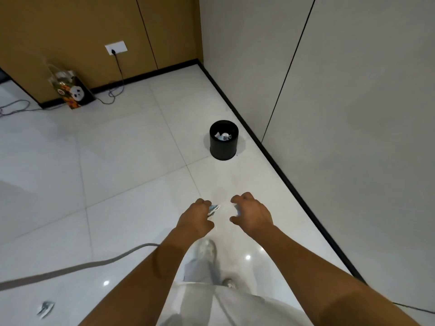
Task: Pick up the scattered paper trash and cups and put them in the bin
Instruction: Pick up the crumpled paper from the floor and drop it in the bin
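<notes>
Two bare hands reach forward over the white tiled floor [117, 161], seen from your head camera. Your left hand [196, 218] has its fingers curled and clamped on a crumpled scrap of paper [213, 209], whose white and blue edge shows at the 2 o'clock side of the fist. Your right hand [251, 215], just beside the left and apart from it, has its fingers loosely curled and its thumb spread; it holds nothing. At 12 o'clock from the hands, well apart from them, the black bin [223, 147] stands upright on the floor near the dark skirting of the grey wall [353, 114]; crumpled white paper in the bin [223, 136] lies at its bottom. At 8 o'clock from the hands, near the lower left corner of the view, a second scrap [46, 308] lies flat on the tiles, blurred. A grey hose or cable [70, 270] crosses the floor between that scrap and your left forearm. At 10 o'clock, far off, a printed gift bag [71, 90] stands against the brown panel [70, 31], beside a wall socket [116, 47] with a plugged cord trailing to the floor. Below the hands your shoe [207, 250] shows, blurred
</notes>
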Demonstrator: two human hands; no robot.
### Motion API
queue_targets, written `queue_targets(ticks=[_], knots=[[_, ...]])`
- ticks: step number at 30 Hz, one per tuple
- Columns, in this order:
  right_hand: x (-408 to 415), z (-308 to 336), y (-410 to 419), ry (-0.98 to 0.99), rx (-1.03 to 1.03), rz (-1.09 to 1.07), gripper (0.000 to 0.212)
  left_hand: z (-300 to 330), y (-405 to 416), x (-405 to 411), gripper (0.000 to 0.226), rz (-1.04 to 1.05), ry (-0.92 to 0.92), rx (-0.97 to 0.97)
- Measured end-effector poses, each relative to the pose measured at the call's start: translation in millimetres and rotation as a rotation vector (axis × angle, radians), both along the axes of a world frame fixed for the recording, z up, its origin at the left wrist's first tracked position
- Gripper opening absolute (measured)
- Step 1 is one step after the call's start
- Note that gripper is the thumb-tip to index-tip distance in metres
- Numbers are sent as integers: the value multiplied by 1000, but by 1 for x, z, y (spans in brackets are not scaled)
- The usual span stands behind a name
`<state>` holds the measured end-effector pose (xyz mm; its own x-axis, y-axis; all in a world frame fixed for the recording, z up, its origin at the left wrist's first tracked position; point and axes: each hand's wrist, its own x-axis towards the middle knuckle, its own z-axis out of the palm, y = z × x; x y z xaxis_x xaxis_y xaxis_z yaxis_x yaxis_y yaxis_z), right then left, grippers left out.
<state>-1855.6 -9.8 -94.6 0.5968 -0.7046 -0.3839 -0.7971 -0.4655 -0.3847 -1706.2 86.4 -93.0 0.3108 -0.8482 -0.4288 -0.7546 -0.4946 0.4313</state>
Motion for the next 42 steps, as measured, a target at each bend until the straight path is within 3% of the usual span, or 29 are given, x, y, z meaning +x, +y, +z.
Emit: queue_targets(ticks=[12, 21, 30, 38, 42], knots=[[138, -6, -229, -3, 41, -76, 52, -8, -243, 146, 26, -31, 36, -12], [209, -17, -376, -6, 90, -20, 51, -21, -389, 217, 43, 47, 61, 44], [265, -79, -541, 33, 207, 82, 55, -77, -526, 255, 39, 344, 198, 138], [318, -162, -616, -27, 268, 7, 53, -151, -585, 294, 36, 541, 222, 191], [342, -233, -639, -6, 252, 22, 52, -214, -611, 313, 49, 598, 215, 158]])
